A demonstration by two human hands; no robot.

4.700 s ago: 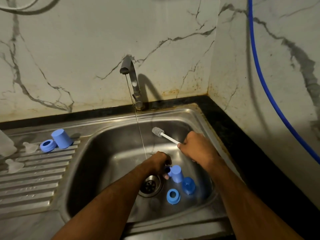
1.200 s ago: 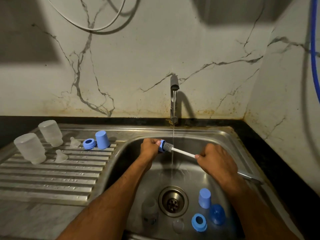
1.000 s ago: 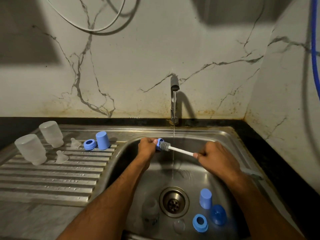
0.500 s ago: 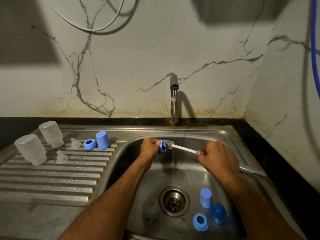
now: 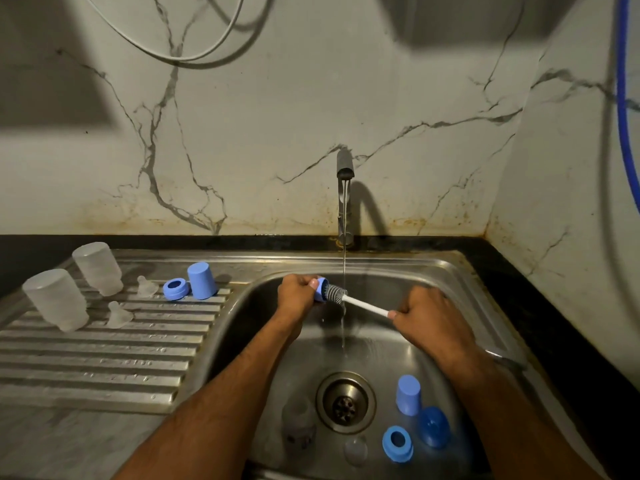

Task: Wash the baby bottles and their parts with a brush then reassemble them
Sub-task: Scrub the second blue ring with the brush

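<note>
Under the tap stream, left hand (image 5: 297,295) grips a blue bottle part (image 5: 321,289), opening toward 3 o'clock. Right hand (image 5: 426,318) holds the brush (image 5: 349,299), long axis 10-to-4 o'clock, bristles at the opening.

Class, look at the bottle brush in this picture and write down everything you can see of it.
The brush has a thin white handle and a grey bristled head. It lies nearly level over the sink basin. The right hand grips the handle's end. The head pokes into a small blue part held by the left hand, beside the tap's thin stream.
</note>
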